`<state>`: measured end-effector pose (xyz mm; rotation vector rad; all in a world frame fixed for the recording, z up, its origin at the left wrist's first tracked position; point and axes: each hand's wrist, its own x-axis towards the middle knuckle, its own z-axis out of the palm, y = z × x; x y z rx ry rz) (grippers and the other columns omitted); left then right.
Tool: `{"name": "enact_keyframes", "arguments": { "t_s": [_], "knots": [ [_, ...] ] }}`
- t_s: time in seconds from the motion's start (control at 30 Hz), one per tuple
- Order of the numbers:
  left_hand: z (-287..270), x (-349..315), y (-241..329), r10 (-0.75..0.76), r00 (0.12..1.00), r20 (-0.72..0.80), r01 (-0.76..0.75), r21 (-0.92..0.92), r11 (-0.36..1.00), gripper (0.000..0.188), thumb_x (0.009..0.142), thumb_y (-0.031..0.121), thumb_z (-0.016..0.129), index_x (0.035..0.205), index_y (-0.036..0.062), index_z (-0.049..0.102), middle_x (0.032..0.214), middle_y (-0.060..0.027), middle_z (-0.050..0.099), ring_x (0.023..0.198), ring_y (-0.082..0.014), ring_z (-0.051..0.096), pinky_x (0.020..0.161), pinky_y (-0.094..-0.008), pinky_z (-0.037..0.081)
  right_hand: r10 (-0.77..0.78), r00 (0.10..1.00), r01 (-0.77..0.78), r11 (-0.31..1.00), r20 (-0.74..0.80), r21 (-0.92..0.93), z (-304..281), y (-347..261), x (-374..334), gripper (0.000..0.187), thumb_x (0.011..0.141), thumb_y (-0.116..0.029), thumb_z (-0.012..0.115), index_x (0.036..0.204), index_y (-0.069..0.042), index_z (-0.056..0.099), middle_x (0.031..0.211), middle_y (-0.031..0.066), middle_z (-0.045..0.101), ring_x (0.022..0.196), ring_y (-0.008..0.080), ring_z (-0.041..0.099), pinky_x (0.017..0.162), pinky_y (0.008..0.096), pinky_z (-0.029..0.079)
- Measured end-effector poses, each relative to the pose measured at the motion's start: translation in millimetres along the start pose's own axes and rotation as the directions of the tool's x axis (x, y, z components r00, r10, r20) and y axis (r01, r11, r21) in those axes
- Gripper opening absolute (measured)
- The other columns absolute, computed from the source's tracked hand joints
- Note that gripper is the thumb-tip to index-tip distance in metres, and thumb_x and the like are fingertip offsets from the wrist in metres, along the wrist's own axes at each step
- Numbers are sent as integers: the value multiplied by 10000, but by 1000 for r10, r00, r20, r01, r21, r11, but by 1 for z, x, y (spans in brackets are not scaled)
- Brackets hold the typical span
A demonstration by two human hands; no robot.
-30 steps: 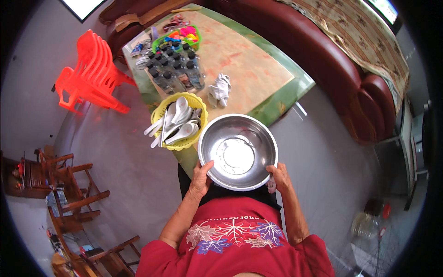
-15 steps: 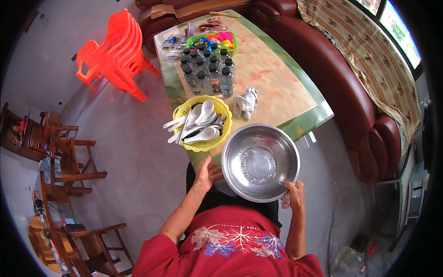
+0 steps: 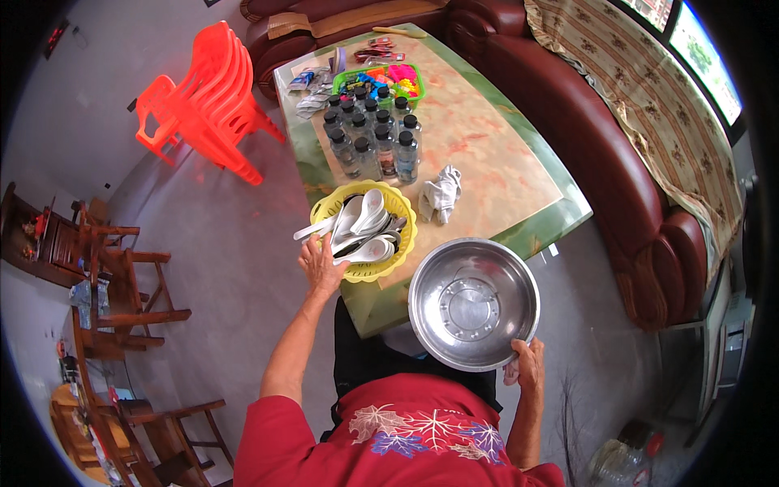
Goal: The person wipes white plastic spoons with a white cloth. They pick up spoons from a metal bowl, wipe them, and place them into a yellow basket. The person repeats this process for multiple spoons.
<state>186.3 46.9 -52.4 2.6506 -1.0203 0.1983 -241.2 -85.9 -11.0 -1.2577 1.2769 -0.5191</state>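
Note:
My right hand (image 3: 530, 364) grips the near right rim of a shiny steel basin (image 3: 473, 307), holding it tilted off the table's near edge; nothing is in it. A bit of pale pinkish cloth (image 3: 510, 372) shows below that hand. My left hand (image 3: 321, 266) is at the near left side of a yellow openwork basket (image 3: 408, 241), fingers apart around the handle ends of white spoons (image 3: 371, 250). The spoons lie heaped in the basket with some darker metal cutlery (image 3: 397, 224). Whether the fingers press on a handle is hard to see.
Clear bottles with black caps (image 3: 385, 150) stand grouped behind the basket. A crumpled whitish cloth (image 3: 441, 195) lies to their right, a green basket (image 3: 420, 85) of colourful items behind. A maroon sofa (image 3: 560, 122) borders the table (image 3: 503, 146); stacked red chairs (image 3: 211, 101) stand left.
My left hand has moved from beside the basin up and left to the spoon handles. The basin, in my right hand, has shifted slightly right and nearer to me.

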Motion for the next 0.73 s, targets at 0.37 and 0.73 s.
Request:
{"name": "enact_keyframes", "arguments": {
  "t_s": [0.37, 0.73],
  "knots": [
    [-7, 20, -8, 62, 998, -30, -64, -57, 996, 689, 668, 279, 735, 1272, 132, 435, 1263, -101, 405, 1203, -304, 353, 946, -480, 290, 41, 995, -50, 994, -94, -94, -4, 32, 15, 246, 720, -177, 542, 742, 68, 548, 493, 86, 510, 381, 172, 508, 381, 299, 409],
    [3, 79, -56, -246, 878, 409, 289, -45, 956, 654, 829, 528, 521, 1340, 143, 390, 1408, -110, 361, 1289, -290, 310, 973, -535, 246, 4, 1000, -4, 1000, -22, 10, 8, -2, 6, 288, 718, -165, 560, 867, 77, 601, 639, 111, 592, 513, 159, 543, 495, 299, 452]
  ]
}}
